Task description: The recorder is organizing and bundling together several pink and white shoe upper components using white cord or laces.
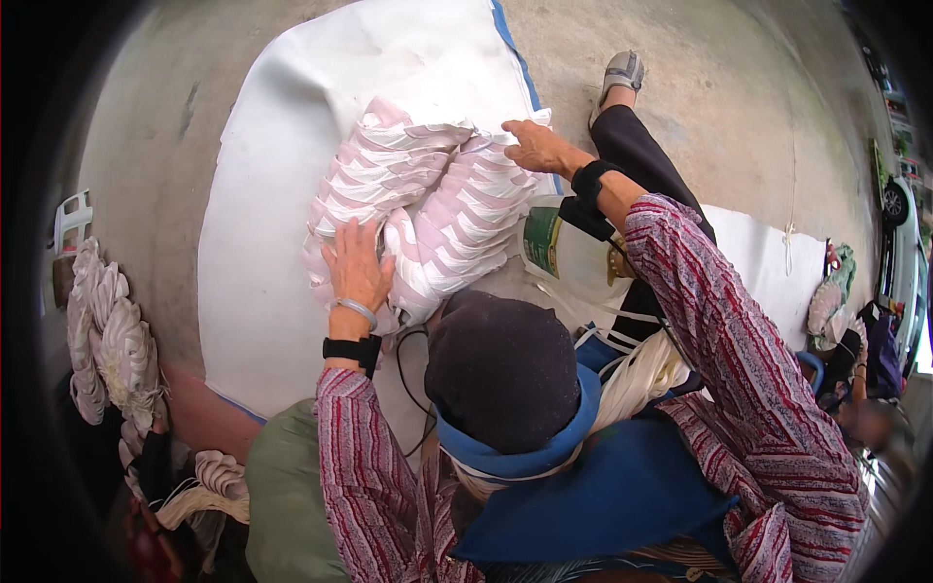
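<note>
Both hands rest flat with fingers spread, gripping nothing: the left hand [357, 264] presses the near edge of two pink-and-white scalloped fabric stacks [418, 209], the right hand [537, 148] touches their far corner. Beneath the hands lies one large white sheet [267, 253] with a blue border, spread on the concrete floor [146, 126]. Just right of the right wrist sits one white sack [564, 253] with a green label.

I see an outdoor work yard, a makeshift workshop on bare concrete floor [165, 146]. A white sheet [262, 272] is spread on the ground as a work surface, pink-and-white bundles [428, 194] are piled on it, more bundles [107, 340] are stacked at the left, and a parked car [894, 204] stands at the right edge.
</note>
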Tool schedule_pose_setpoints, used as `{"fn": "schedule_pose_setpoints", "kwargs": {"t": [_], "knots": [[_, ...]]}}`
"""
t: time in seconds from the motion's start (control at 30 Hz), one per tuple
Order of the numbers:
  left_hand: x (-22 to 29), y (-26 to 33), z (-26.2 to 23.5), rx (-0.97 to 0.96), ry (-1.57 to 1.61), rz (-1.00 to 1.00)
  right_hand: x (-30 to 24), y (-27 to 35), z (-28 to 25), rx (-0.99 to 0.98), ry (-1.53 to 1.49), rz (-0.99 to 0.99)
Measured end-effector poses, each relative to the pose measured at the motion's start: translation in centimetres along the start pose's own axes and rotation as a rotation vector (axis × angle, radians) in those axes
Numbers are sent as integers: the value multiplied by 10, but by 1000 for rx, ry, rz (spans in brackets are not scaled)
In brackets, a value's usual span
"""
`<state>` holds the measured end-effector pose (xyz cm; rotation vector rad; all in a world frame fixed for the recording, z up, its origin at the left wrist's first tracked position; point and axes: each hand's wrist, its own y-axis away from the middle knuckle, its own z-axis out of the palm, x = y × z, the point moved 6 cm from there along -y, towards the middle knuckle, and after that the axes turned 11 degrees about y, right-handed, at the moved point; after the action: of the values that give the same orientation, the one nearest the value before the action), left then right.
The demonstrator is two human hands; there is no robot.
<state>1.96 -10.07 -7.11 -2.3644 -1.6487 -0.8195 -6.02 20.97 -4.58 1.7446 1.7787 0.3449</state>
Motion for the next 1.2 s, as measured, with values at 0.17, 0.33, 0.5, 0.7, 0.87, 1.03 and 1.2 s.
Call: {"fn": "schedule_pose_setpoints", "kwargs": {"t": [0.17, 0.33, 0.5, 0.7, 0.87, 1.03, 1.2], "knots": [[17, 33, 24, -163, -61, 0, 10, -12, -4, 24, 17, 1], [10, 55, 21, -127, -47, 18, 8, -9, 12, -80, -375, 73], [3, 48, 19, -113, -23, -19, 5, 2, 9, -33, -471, 185], [-27, 38, 16, -89, -111, -121, 5, 21, 27, -270, -369, 86], [-37, 46, 22, -229, -217, -214, -9, 24, 38, -397, -401, 180], [-17, 42, 13, 3, -121, -108, -14, 14, 42, -215, -18, 115], [16, 34, 26, -43, 162, -122, -22, 10, 39, -57, 279, 92]]}}
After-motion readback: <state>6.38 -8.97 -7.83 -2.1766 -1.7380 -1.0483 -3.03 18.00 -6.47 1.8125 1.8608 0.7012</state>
